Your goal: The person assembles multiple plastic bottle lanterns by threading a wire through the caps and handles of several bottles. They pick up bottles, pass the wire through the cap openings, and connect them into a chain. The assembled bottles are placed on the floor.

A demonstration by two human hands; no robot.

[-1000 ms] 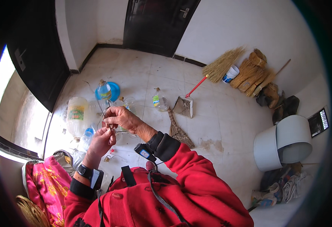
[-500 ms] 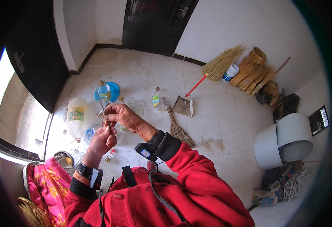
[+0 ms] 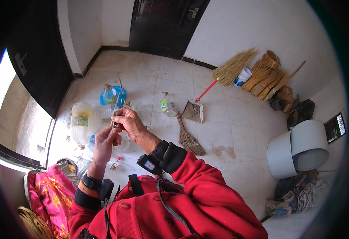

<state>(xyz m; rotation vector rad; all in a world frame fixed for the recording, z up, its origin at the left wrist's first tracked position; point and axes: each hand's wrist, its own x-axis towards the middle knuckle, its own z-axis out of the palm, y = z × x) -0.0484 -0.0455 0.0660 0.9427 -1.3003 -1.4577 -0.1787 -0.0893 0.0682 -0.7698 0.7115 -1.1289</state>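
Wire: thin, pale strand (image 3: 118, 100), pinched between both hands at centre left of the frame, its end rising toward the upper left.
Left hand: (image 3: 104, 143) fingers closed on the wire's lower part, just under the right hand.
Right hand: (image 3: 129, 122) fingers clamped on the wire higher up; the two hands touch.
Doing it well: my judgement is that a short grip, hands kept close together, stops so fine a strand from bending or slipping.
Sleeves: red, soft cloth with dark cuffs (image 3: 170, 157); a dark band on each wrist.
Cloth: pink, flowered, shiny (image 3: 51, 191), lower left.
Bottles: clear plastic, rounded (image 3: 81, 123), lying and standing on the floor beyond the hands.
Floor: pale glossy tiles (image 3: 230, 127), dusty in patches.
Dustpan: metal, flat, red handle (image 3: 193, 110).
Brooms: dry straw bundles (image 3: 262, 71), upper right by the wall.
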